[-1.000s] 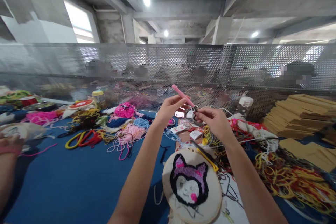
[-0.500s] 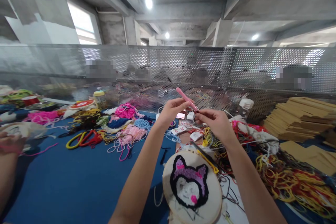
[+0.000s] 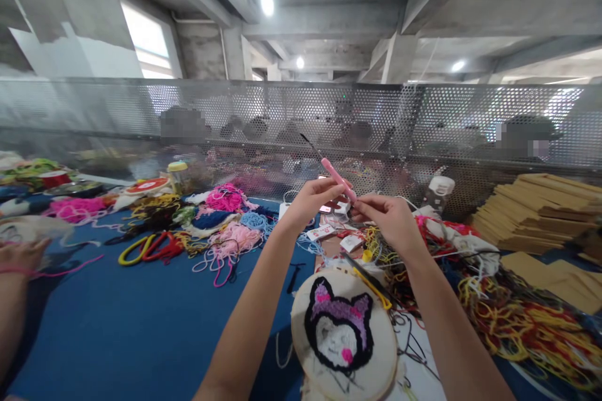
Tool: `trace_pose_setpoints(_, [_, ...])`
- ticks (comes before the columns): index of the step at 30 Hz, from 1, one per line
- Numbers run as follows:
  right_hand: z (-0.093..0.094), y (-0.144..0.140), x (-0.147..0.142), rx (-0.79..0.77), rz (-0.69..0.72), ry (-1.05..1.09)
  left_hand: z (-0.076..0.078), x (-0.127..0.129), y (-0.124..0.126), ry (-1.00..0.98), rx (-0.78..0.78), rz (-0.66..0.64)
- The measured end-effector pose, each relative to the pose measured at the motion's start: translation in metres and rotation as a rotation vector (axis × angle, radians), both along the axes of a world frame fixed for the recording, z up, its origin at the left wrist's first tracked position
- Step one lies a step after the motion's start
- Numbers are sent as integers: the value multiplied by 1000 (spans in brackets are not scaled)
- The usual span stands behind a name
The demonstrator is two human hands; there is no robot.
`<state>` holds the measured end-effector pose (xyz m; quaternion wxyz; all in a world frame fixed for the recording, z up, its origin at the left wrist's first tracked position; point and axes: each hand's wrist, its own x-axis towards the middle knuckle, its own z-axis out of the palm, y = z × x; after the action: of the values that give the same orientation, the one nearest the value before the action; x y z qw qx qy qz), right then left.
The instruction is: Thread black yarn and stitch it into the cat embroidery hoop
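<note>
My left hand (image 3: 311, 199) holds a pink punch needle (image 3: 337, 177) raised above the table, its thin dark tip pointing up and left. My right hand (image 3: 388, 220) pinches something small at the needle's lower end; I cannot tell what it is. Below both hands lies a round embroidery hoop (image 3: 343, 333) with a tufted cat face in black, purple, white and pink. A yellow-handled tool (image 3: 371, 282) rests by the hoop's upper right edge.
The blue table (image 3: 126, 319) carries yarn piles in several colours (image 3: 221, 225), tangled yellow and red yarn (image 3: 527, 319) at right, and stacked cardboard sheets (image 3: 536, 210). A perforated metal screen (image 3: 282, 113) runs across the back. Another person's hand (image 3: 19, 257) is at the left edge.
The needle has slid up through my left hand, so its dark tip now shows above. Both hands stayed roughly in place. The other person's hand at left shifted slightly.
</note>
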<state>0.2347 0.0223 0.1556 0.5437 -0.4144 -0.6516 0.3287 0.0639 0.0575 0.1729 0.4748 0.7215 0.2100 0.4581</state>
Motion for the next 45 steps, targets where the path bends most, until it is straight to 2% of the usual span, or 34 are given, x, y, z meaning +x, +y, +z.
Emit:
trace_pose_setpoints(4, [1,0,3,21,20,-138,0,-5,3,39,23,-18])
trace_pose_setpoints(7, [2,2,10,45,-73,-208,0,-10,3,155,-8,-125])
trace_pose_setpoints(10, [5,4,21,59,-175,-100,-2,-15,1,356,-74,-282])
trace_pose_setpoints(14, [10,1,34,120,-182,22,-6,-17,0,572,-124,-444])
trace_pose_setpoints(18, [15,-5,37,159,-163,77,-7,-14,0,615,-85,-462])
trace_pose_setpoints(22, [15,-4,34,122,-138,54,-8,-12,1,665,-61,-462])
trace_pose_setpoints(27, [12,0,35,159,-188,107,-7,-12,1,649,-52,-481])
trace_pose_setpoints(38, [12,4,47,186,-235,237,-10,-15,5,635,-215,-557])
trace_pose_setpoints(45, [13,5,52,218,-279,313,-11,-13,10,651,-119,-416])
